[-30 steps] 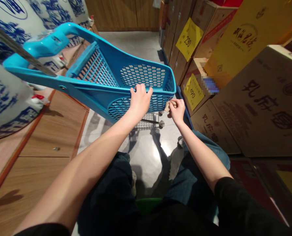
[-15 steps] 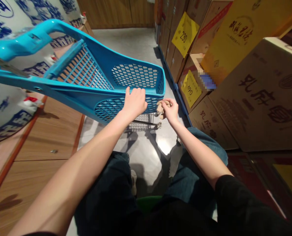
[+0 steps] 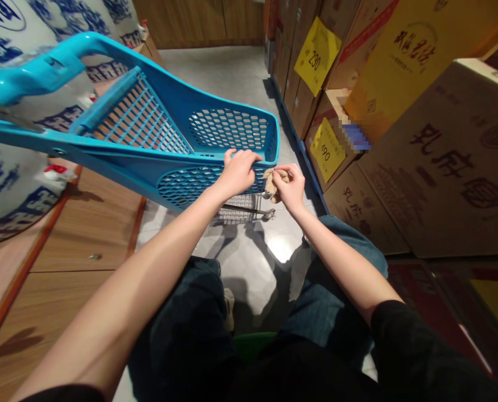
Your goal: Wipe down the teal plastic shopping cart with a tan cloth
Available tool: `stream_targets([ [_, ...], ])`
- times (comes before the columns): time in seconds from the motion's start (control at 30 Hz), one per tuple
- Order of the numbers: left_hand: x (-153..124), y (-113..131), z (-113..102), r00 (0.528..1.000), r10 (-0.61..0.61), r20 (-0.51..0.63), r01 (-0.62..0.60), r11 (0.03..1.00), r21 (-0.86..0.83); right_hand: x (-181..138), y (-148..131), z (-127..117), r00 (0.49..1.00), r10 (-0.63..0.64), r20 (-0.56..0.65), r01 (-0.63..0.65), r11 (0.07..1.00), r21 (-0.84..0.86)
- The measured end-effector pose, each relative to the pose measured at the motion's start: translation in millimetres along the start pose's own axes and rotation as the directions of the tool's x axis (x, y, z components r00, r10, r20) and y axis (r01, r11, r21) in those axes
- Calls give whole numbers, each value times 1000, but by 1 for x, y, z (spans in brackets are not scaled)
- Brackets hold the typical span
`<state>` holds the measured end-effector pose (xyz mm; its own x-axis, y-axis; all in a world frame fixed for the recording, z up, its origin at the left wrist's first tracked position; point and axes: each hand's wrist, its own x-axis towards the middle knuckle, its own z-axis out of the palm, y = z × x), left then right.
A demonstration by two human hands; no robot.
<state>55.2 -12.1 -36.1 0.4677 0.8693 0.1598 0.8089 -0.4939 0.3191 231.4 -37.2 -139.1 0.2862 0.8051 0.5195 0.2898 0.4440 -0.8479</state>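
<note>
A blue plastic shopping cart with mesh sides stands in front of me, its handle up to the left. My left hand is closed over the rim of the near side, close to the cart's front corner. Just beyond that corner, my right hand pinches a crumpled beige cloth between thumb and fingers. The cloth hangs against the front end of the basket. Below it, part of the cart's metal frame shows.
Stacked cardboard boxes line the right, with yellow price signs on some. At left, large blue-and-white jars stand on wooden cabinets. A green surface shows between my legs, above the grey floor.
My left hand has slid to the right along the cart rim, nearer the front corner. My right hand stays there with the cloth, which is bunched a little differently. The cart has shifted slightly left.
</note>
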Motion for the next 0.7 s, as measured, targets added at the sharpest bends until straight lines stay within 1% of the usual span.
stream_targets([
  [0.1,-1,1,0,1000,7,-8,-8,1000,-26,2,-14,-7,998,-68,1,68,997,-31],
  [0.17,-3,2,0,1000,19,7,-19,999,-37,2,-18,-10,993,-119,9,119,992,-45],
  [0.23,-4,4,-1,999,27,27,-26,999,-41,2,-17,-11,988,-157,12,157,986,-48],
  [0.3,-4,5,-1,999,28,34,-26,999,-44,-1,-8,-11,987,-163,-6,163,986,-45],
  [0.37,-4,6,-2,999,18,31,-17,999,-45,-8,5,-8,993,-119,-21,118,992,-45],
  [0.4,-4,5,-2,1000,9,24,-8,999,-44,-13,12,-5,997,-73,-14,72,996,-53],
  [0.47,-4,4,-1,1000,-14,10,14,999,-38,-24,27,1,996,74,45,-70,993,-94],
  [0.53,-5,2,-1,999,-32,-4,32,999,-32,-32,37,7,974,199,106,-184,973,-136],
  [0.6,-6,1,-1,999,-36,-10,35,999,-32,-37,43,12,962,244,118,-227,964,-140],
  [0.7,-8,-1,-2,999,-33,-9,33,999,-29,-39,46,17,966,247,81,-240,967,-87],
])
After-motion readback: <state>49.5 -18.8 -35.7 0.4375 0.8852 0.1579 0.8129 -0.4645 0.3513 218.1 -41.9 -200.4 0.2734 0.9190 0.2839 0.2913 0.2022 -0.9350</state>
